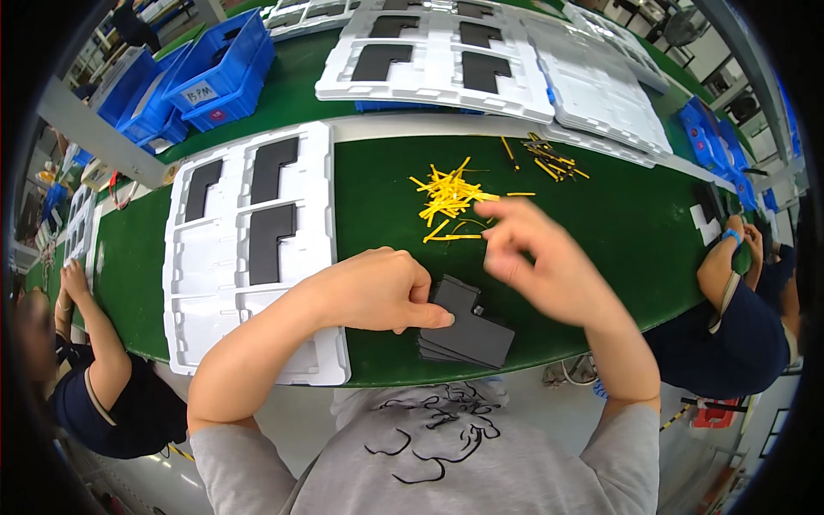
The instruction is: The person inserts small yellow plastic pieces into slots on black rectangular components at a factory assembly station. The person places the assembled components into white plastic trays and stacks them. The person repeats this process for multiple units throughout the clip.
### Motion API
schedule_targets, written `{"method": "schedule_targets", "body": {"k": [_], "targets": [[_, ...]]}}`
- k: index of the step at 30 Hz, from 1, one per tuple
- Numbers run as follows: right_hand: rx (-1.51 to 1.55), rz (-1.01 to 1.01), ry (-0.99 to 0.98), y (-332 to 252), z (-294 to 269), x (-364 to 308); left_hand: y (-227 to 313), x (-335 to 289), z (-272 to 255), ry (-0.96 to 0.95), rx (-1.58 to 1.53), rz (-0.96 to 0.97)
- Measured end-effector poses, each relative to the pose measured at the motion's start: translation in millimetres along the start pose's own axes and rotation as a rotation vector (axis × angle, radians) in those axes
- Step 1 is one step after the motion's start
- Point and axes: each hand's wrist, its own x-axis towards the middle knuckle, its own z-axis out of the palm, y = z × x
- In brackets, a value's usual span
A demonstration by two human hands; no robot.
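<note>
Near the table's front edge lies a small stack of flat black L-shaped pieces (pixel 481 330), slightly fanned at its lower left. My left hand (pixel 373 289) is closed at the stack's left side, its thumb on the edge of the top piece and its other fingers curled, partly hidden. Blurred by motion, my right hand (pixel 541 257) hovers up and right of the stack, thumb and fingers apart. I make out nothing held in it. Its fingertips are beside a loose heap of yellow strips (pixel 448 196). Several black-and-yellow strips (pixel 554 160) lie farther back.
At left, a white moulded tray (pixel 202 257) holds three black L-shaped pieces. Larger white trays (pixel 438 81) are stacked at the back with similar pieces. Blue bins (pixel 219 69) stand back left. Other people work on both sides, with an arm (pixel 103 322) left and a hand (pixel 734 245) right.
</note>
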Motion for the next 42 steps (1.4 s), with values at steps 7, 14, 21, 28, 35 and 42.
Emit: {"method": "schedule_targets", "body": {"k": [7, 14, 21, 28, 35, 42], "targets": [[0.421, 0.058, 0.107, 23, -8, 75, -20, 7, -12, -0.036, -0.523, 0.172], [0.598, 0.09, 0.286, 32, 2, 69, -26, 23, -8, 0.591, -0.852, 0.312], [0.48, 0.083, 0.197, 17, 18, 60, -17, 27, 8, 0.677, -0.672, 0.256], [0.413, 0.091, 0.242, 11, 21, 58, -14, 25, 10, 0.704, -0.623, 0.248], [0.386, 0.063, 0.268, 11, 23, 57, -12, 23, 7, 0.656, -0.604, 0.227], [0.352, 0.031, 0.277, 14, 24, 57, -15, 26, 9, 0.685, -0.599, 0.281]]}}
